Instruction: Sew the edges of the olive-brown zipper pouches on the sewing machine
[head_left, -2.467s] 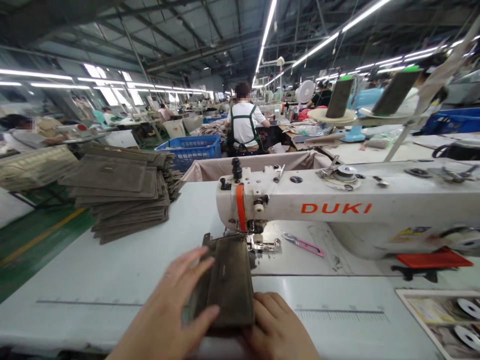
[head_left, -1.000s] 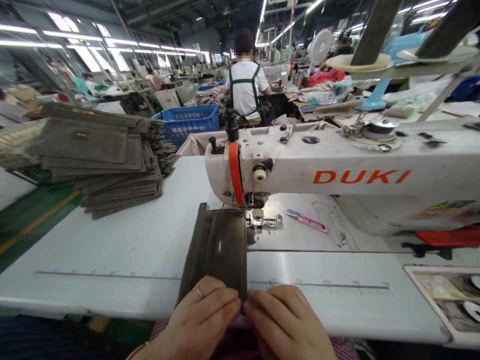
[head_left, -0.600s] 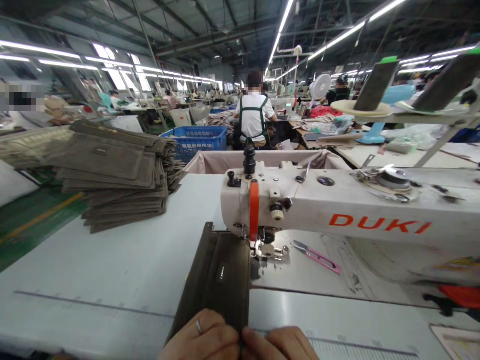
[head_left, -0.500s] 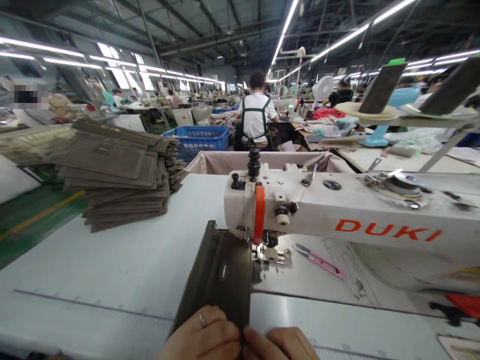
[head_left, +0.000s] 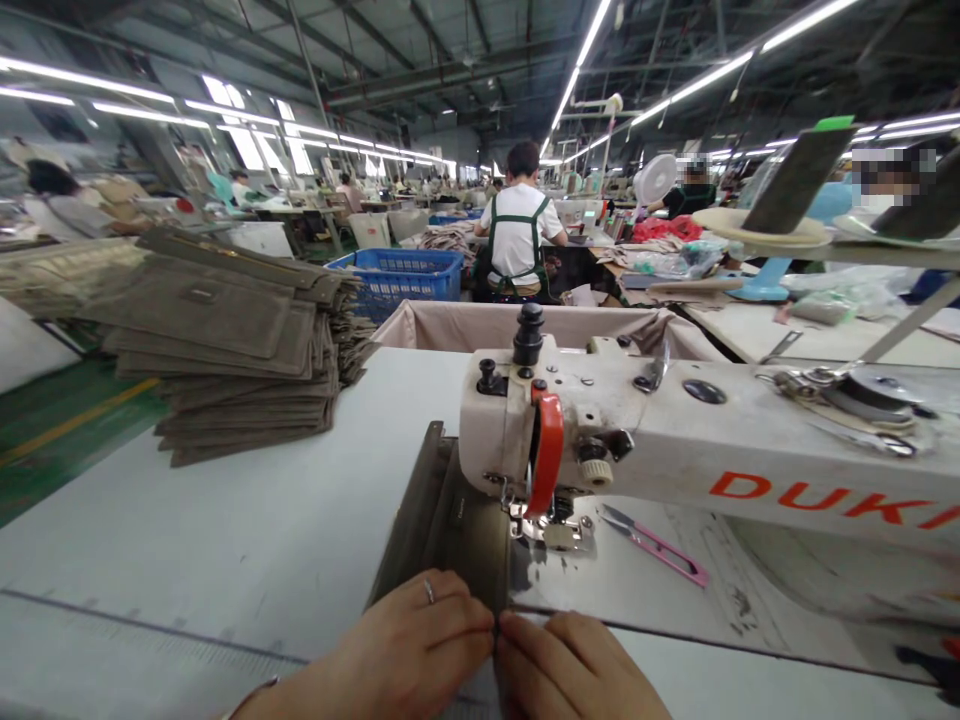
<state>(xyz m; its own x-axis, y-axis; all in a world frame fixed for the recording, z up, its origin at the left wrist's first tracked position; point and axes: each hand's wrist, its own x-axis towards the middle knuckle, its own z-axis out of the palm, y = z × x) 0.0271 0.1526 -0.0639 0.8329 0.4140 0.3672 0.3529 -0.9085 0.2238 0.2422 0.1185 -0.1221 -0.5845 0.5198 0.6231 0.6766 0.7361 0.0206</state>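
A dark olive-brown fabric panel (head_left: 469, 530) with a small label lies under the head of the white sewing machine (head_left: 637, 430). Its right edge runs beneath the presser foot (head_left: 559, 535). My left hand (head_left: 405, 640), with a ring on one finger, is closed on the near part of the panel's right edge. My right hand (head_left: 574, 665) pinches the same edge from the other side, its fingertips meeting those of the left. Pink-handled thread snips (head_left: 660, 550) lie on the machine bed, to the right of the presser foot.
A tall stack of similar brown panels (head_left: 247, 350) stands at the table's left. Beyond the table are a fabric-lined bin (head_left: 450, 325) and a blue crate (head_left: 405, 285). A co-worker in a white shirt (head_left: 517, 235) sits ahead. Thread cones (head_left: 799, 180) stand at right.
The panel has slid forward under the machine head, and both hands have moved forward with it. The camera view has shifted slightly to the left.
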